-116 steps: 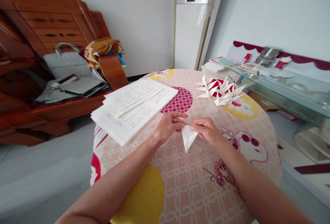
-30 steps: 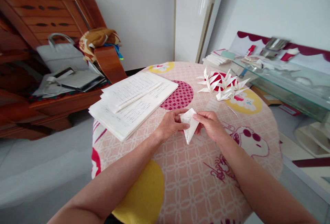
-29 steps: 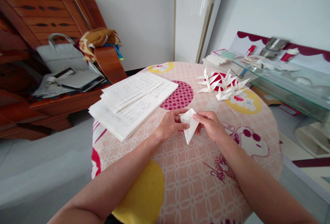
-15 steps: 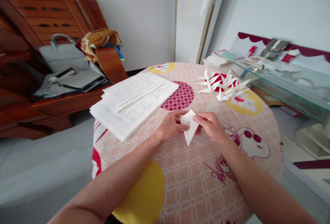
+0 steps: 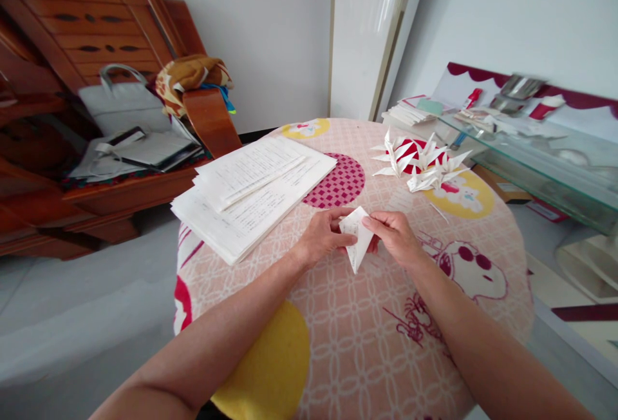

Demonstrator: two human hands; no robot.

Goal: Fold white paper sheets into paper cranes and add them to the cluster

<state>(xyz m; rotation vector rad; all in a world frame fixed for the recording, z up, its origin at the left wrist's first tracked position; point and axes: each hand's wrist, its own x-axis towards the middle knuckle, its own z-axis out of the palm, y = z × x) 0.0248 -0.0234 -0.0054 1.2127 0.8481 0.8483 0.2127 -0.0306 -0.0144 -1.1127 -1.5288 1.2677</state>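
A small folded white paper piece [image 5: 358, 244] with a downward point is held between both hands over the round table [image 5: 367, 343]. My left hand [image 5: 324, 236] pinches its left edge with thumb and fingers. My right hand [image 5: 396, 238] pinches its upper right edge. Both hands hover just above the pink patterned tablecloth near the table's middle.
A thick stack of printed sheets [image 5: 251, 191] lies at the table's left. Several finished folded paper shapes [image 5: 419, 165] sit at the far right. A wooden bench [image 5: 96, 98] with a grey bag [image 5: 123, 104] stands left; a glass shelf [image 5: 545, 149] is at right.
Since the oldest frame the paper piece has been lifted and turned, with its top now folded up between the fingers. In the last second the hands have hardly moved.
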